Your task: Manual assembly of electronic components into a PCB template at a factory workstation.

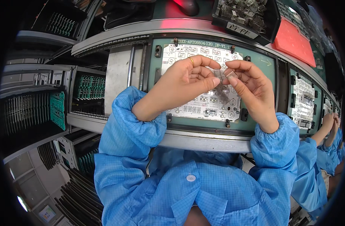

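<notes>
Both my hands are raised over a white circuit board (pixel 172 62), which lies in a green carrier plate (pixel 263 71) with black clamps. My left hand (pixel 193 77), with a ring on one finger, pinches a small silver comb-like metal part (pixel 217 74) between thumb and forefinger. Close beside it, my right hand (pixel 251 81) has a similar ribbed metal part (pixel 231 73) between thumb and fingertips. More ribbed metal (pixel 223 95) shows just below the left thumb; whether it is held or resting on the board I cannot tell. The fingers partly cover the board's middle.
A black bin (pixel 268 35) full of small metal parts stands at the back, beside a pink-red tray (pixel 294 43) and a black mouse (pixel 188 6). Racks of green boards (pixel 57 109) stand at left. At right, another person's hands (pixel 330 122) are near another board (pixel 303 100).
</notes>
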The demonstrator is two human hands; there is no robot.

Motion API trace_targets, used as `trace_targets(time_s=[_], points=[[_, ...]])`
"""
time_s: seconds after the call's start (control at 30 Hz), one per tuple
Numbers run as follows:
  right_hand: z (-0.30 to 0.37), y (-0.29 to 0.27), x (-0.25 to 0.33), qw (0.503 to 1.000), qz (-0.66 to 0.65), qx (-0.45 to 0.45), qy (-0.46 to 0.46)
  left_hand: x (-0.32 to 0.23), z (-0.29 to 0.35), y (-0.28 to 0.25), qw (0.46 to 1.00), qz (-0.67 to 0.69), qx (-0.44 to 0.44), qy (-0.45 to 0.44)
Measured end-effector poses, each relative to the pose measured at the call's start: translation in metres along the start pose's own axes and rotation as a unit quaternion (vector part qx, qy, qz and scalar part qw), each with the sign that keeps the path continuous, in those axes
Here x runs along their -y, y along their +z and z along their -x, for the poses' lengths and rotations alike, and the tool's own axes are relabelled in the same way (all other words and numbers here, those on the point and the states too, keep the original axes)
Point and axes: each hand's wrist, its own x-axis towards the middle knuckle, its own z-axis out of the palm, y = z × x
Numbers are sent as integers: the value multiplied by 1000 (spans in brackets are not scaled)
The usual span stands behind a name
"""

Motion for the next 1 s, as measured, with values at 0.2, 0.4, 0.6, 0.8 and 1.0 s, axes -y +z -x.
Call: trace_targets(time_s=[0.2, 0.4, 0.6, 0.8, 1.0], points=[[1, -4, 1, 1000, -14, 14, 10, 7, -4, -6, 999, -43, -10, -21], [1, -9, 4, 989, 139, -42, 11, 10, -3, 0, 991, -113, -70, 2], [0, -15, 7, 888, 451, -32, -83, 14, -5, 5, 958, -278, -26, 71], [0, -4, 5, 937, 334, 5, -101, 11, -5, 6, 992, -112, -16, 52], [0, -6, -2, 995, 90, 30, -9, 8, -3, 4, 995, -23, -5, 93]])
